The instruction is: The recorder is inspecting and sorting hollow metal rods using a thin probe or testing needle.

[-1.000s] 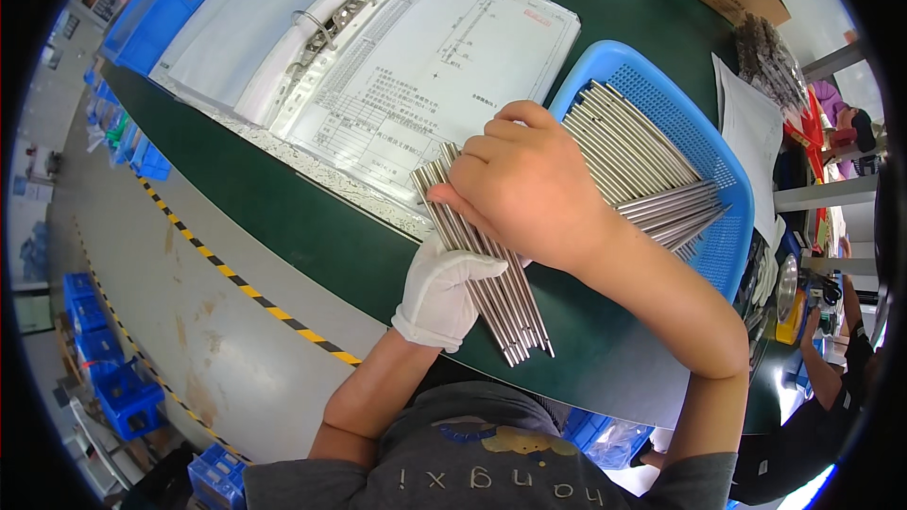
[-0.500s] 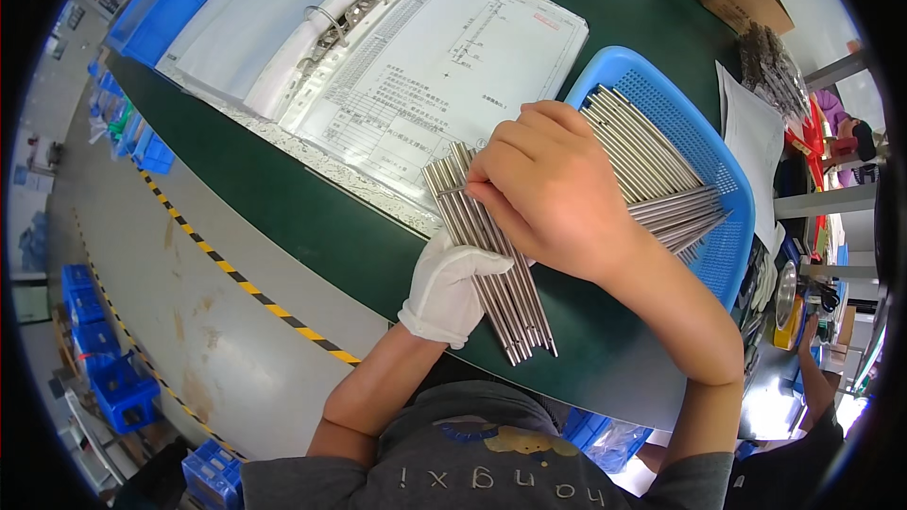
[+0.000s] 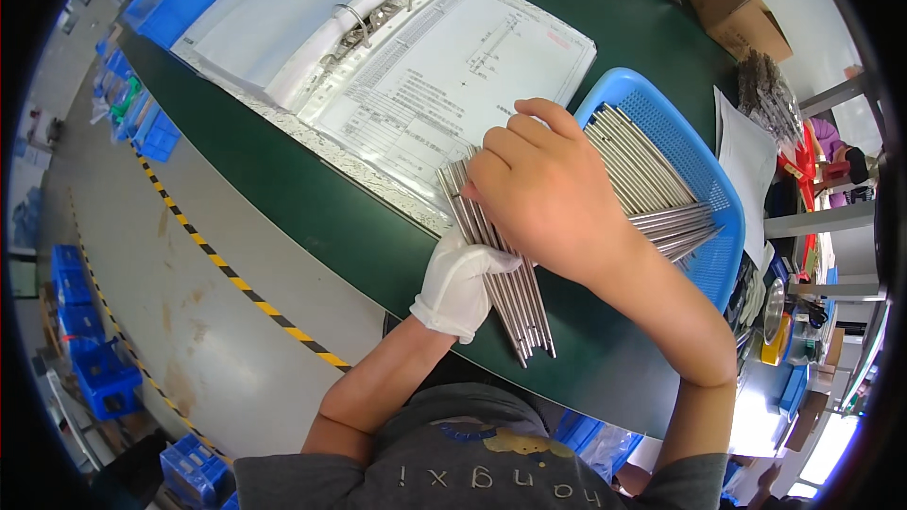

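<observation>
My left hand (image 3: 450,287), in a white glove, grips a fanned bundle of thin metal rods (image 3: 518,314) around its middle, thumb across the top. The bundle slants above the green table, its lower ends pointing toward me. My bare right hand (image 3: 550,191) bends over the upper part of the bundle with curled fingers. Its thumb tip meets the rods, while the back of the hand hides most of the fingertips and whatever they pinch. Just right of it stands a blue plastic basket (image 3: 726,191) with many more metal rods (image 3: 644,166) lying inside in two directions.
An open ring binder (image 3: 416,94) with a technical drawing lies beyond my hands on the green table (image 3: 312,208). Blue bins (image 3: 179,0) adjoin it at the far left. A cardboard box (image 3: 737,11) and bagged parts (image 3: 770,85) sit at the back right.
My right hand has turned and shifted slightly over the rods, hiding its fingertips more. The view has moved a little; my left hand still grips the bundle.
</observation>
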The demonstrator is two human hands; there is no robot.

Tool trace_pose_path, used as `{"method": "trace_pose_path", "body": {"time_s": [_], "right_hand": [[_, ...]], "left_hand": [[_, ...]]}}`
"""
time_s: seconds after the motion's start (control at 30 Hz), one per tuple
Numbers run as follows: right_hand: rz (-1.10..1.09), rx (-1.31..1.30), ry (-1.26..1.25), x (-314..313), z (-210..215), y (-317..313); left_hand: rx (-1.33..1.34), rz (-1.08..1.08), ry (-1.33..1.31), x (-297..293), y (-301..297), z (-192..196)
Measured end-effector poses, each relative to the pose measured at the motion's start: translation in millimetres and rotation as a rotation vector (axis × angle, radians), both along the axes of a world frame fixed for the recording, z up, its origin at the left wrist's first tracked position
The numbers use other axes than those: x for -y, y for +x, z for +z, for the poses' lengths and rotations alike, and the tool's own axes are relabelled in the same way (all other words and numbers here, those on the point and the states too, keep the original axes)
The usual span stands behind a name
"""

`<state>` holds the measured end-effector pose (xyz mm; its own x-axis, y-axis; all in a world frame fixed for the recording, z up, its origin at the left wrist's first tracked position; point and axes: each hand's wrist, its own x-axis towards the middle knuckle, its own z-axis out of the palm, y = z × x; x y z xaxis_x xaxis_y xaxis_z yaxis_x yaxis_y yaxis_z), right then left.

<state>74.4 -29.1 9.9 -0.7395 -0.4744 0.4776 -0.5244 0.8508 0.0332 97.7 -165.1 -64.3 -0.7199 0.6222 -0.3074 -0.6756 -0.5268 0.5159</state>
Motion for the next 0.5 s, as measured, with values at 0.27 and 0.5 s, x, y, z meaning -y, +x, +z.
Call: {"method": "trace_pose_path", "body": {"time_s": [0.27, 0.5], "right_hand": [[-0.077, 0.173, 0.023, 7.2, -18.9, -3.3], [-0.168, 0.134, -0.087, 0.9, -5.5, 3.0]], "left_hand": [[0.008, 0.005, -0.014, -0.7, -0.6, -3.3], [0.071, 0.03, -0.077, -1.6, 0.6, -12.8]]}}
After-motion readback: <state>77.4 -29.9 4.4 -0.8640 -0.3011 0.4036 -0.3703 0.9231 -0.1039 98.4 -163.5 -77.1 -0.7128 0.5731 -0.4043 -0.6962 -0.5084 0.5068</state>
